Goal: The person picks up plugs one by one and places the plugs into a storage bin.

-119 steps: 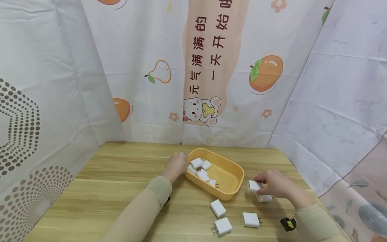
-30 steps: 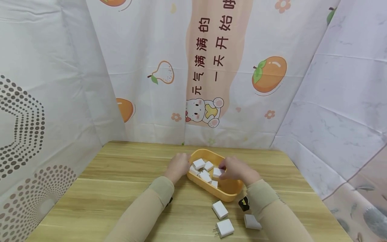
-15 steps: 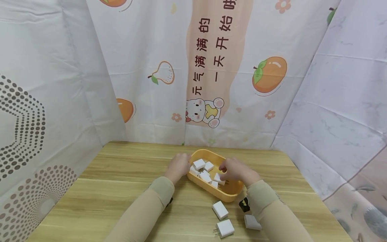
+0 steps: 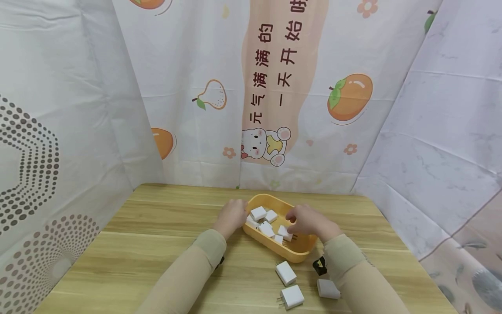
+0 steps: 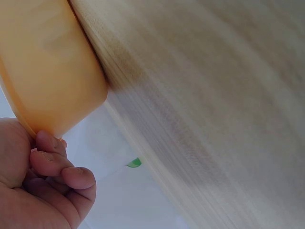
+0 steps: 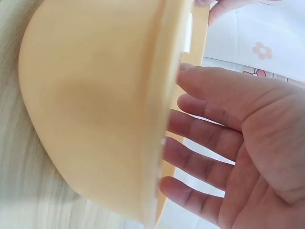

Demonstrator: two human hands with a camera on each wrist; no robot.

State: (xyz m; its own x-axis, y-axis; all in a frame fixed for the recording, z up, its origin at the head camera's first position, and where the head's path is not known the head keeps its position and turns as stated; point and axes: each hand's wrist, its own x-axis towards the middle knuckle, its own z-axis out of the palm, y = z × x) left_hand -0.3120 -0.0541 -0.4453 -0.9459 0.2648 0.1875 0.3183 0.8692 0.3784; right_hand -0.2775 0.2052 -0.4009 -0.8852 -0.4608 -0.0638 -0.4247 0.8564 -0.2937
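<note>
A yellow plastic bin (image 4: 301, 257) sits on the table, with several white plug chargers (image 4: 258, 213) heaped toward its left end. My left hand (image 4: 232, 214) pinches the bin's left rim; in the left wrist view its fingertips (image 5: 46, 142) lie on the edge, the other fingers curled beneath. Over the bin's right part is my right hand (image 4: 310, 221), fingers apart and loosely bent, holding nothing. Just by its fingertips a white charger (image 4: 284, 232) lies in the bin, prongs pointing right. In the right wrist view the bin's wall (image 6: 95, 95) hides the fingertips' far ends.
Two chargers lie in front of the bin, one charger (image 4: 286, 273) behind another charger (image 4: 292, 297). A third charger (image 4: 327, 288) rests beside the right sleeve (image 4: 349, 257). Printed curtains (image 4: 188, 144) stand behind and along both sides of the wooden table (image 4: 129, 244).
My right hand has carried a charger from right of the bin into it and let go, then drawn back slightly right. The left hand keeps its hold on the rim.
</note>
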